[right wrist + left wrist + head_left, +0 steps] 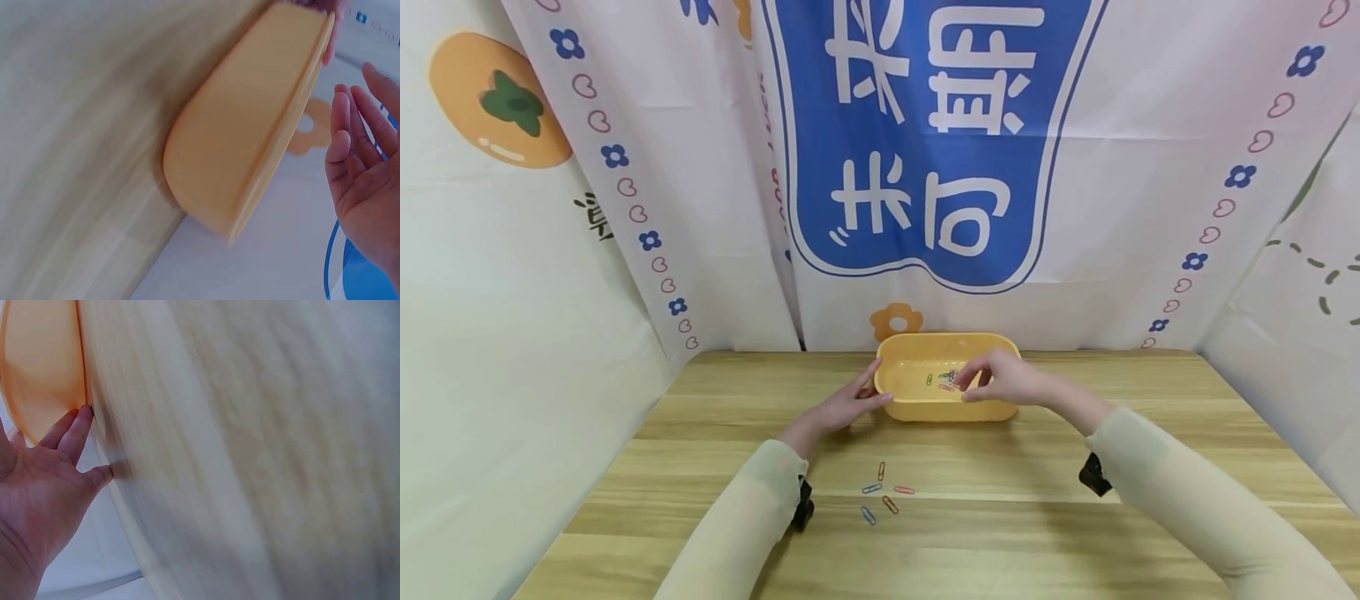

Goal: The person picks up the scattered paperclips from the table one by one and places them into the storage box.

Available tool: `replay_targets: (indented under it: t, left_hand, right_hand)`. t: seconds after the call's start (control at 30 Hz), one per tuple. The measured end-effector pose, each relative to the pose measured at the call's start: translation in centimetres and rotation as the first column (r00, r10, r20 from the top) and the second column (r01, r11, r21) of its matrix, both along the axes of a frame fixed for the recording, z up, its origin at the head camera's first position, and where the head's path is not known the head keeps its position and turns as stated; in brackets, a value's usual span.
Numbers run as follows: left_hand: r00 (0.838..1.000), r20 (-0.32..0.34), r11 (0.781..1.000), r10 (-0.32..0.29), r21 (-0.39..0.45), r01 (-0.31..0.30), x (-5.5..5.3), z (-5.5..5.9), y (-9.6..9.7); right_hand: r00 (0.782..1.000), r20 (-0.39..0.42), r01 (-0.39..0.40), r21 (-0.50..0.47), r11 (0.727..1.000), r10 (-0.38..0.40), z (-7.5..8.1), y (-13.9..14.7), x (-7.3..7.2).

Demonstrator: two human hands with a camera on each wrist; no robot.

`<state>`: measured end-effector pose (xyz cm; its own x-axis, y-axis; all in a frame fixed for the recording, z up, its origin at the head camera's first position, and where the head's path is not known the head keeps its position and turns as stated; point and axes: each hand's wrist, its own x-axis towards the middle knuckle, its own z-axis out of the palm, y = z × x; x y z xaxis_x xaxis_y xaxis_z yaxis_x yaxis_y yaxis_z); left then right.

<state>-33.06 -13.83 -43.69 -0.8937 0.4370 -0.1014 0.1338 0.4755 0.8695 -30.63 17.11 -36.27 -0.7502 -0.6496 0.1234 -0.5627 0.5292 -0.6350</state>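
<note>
A yellow plastic basket [951, 412] stands at the back of the table with several coloured paper clips [947, 387] on its floor. My left hand [842, 405] rests against the basket's left end, fingers and thumb spread along its rim. In the left wrist view those fingers [76, 434] look nearly straight against the basket wall [47, 356]. Over the basket's right part hangs my right hand [1003, 380], its fingers bent loosely and apart from the thumb. The right wrist view shows this hand [369, 181] beyond the basket's rim, with nothing visible in it.
On the wooden table [1000, 533], several loose paper clips [890, 505] in blue, red and pink lie in front of the basket. A printed white cloth [1112, 208] hangs directly behind the table. More white cloth [512, 333] borders the left side.
</note>
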Motion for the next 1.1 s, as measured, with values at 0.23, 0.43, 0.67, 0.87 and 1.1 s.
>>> replay_targets:
  t: [0.23,0.43,0.67,0.87,1.1]
  left_hand:
    - [1.000,0.011,1.000,0.008,-0.003,-0.008,0.1,0.0,0.0]
    - [1.000,0.011,1.000,0.008,0.010,-0.008,0.1,-0.1,0.0]
    - [1.000,0.016,1.000,0.005,0.014,-0.005,-0.1,-0.2,-0.1]
    - [1.000,0.012,1.000,0.005,0.011,-0.006,-0.2,-0.2,0.0]
    - [1.000,0.009,1.000,0.005,0.005,-0.005,-0.1,-0.1,0.0]
  right_hand:
    - [0.999,-0.008,-0.051,-0.014,0.999,0.051,-1.3,-0.9,2.5]
    - [0.993,0.093,-0.075,-0.023,0.997,0.077,-2.7,-1.8,3.9]
    - [0.984,0.068,-0.162,-0.016,0.987,0.162,-4.3,-3.5,4.3]
    - [0.972,0.073,-0.224,0.017,0.975,0.222,-5.2,-5.1,4.2]
    - [0.960,0.140,-0.249,0.047,0.967,0.240,-6.0,-7.3,4.4]
